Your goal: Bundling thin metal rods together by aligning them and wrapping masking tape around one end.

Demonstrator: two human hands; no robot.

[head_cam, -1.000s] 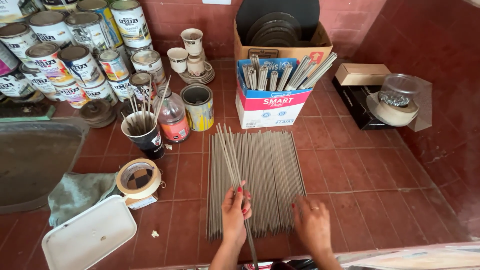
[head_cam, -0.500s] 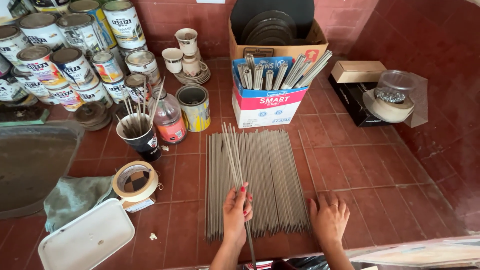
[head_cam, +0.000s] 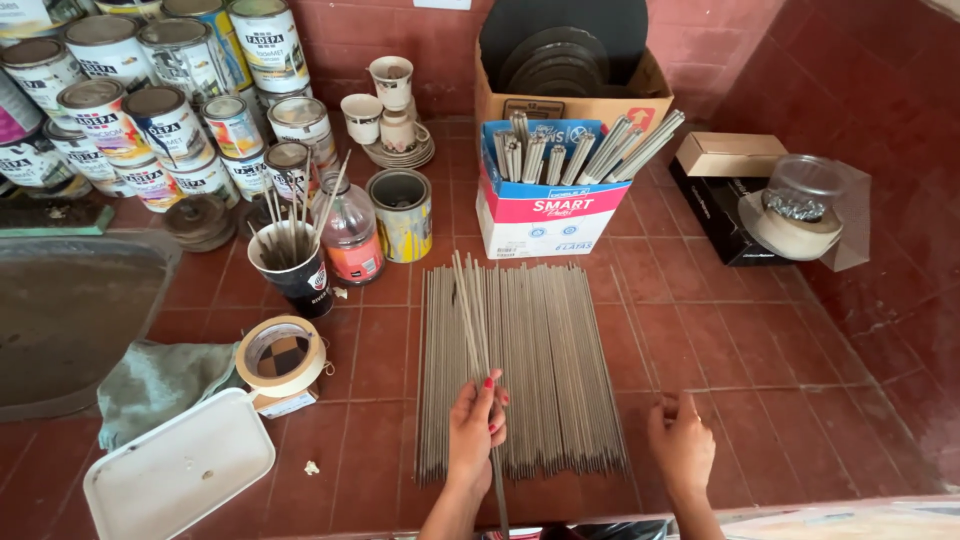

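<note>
A flat layer of many thin grey rods (head_cam: 545, 360) lies side by side on the red tiled floor (head_cam: 740, 340). My left hand (head_cam: 476, 425) is closed around a few of these rods (head_cam: 466, 300), which slant up and away across the pile. My right hand (head_cam: 682, 443) rests on the tiles just right of the pile's near end, fingers curled, holding nothing that I can see.
Behind the rods stands a cardboard box (head_cam: 550, 200) with bundled rods upright in it. To the left are a black cup of sticks (head_cam: 298, 268), a jar (head_cam: 350, 232), a paint tin (head_cam: 401, 213), a tape roll (head_cam: 281, 356), a white tray (head_cam: 178, 465), a cloth (head_cam: 155, 385) and stacked cans (head_cam: 130, 110).
My right hand has slid off the pile's near end rightwards onto the bare tiles. The left hand keeps hold of its few rods.
</note>
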